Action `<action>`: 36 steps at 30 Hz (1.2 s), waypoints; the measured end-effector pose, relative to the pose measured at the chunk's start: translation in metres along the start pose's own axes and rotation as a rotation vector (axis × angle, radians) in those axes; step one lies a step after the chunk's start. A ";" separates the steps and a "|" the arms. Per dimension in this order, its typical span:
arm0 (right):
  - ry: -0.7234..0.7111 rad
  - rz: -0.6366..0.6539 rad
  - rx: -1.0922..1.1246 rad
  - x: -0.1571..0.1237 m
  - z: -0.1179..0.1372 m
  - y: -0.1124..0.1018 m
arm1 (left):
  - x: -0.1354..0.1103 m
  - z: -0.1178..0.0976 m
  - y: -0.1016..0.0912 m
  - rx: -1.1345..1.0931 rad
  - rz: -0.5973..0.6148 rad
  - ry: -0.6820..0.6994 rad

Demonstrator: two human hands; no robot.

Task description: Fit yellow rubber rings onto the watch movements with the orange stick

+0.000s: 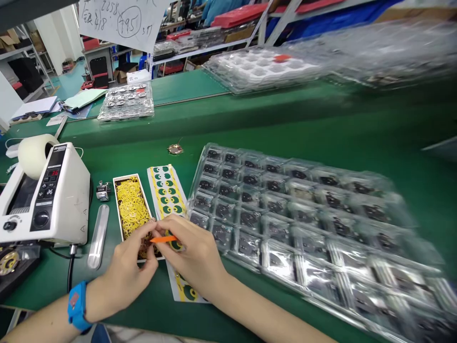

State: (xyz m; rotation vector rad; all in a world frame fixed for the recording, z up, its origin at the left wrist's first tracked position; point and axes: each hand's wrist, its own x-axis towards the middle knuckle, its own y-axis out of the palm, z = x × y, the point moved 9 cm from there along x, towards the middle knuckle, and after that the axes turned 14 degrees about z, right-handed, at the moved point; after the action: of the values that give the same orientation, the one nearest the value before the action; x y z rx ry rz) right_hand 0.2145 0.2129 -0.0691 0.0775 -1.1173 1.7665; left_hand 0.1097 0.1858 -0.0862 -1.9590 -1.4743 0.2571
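Note:
My left hand (123,264), with a blue wrist strap (77,306), pinches a small part whose kind I cannot make out, mostly hidden by the fingers. My right hand (194,250) grips a pointed orange stick (164,239), its tip by the left fingertips. Both hands meet over the near end of a white box (116,200) full of thin yellow rings (132,202). Partly under my right hand lies a white sheet of green and yellow stickers (167,190). Right of it spreads a clear plastic tray (232,257) with dark parts in its pockets.
A white tape dispenser (74,200) stands at left, beside a clear plastic strip (98,237) and a metal counter (103,191). Beyond the box lies a round copper-coloured part (175,149). More clear trays (126,110) rest on the raised back ledge (178,112).

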 end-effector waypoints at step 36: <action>0.423 -0.088 -0.345 -0.011 -0.085 -0.160 | -0.001 0.044 -0.024 -0.660 -0.162 -0.220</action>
State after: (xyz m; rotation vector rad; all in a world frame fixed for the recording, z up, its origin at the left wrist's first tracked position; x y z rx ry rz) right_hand 0.3774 0.2765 -0.0204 -0.4310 -1.0665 1.4032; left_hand 0.0673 0.2057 -0.1055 -2.3459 -2.0384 -0.1107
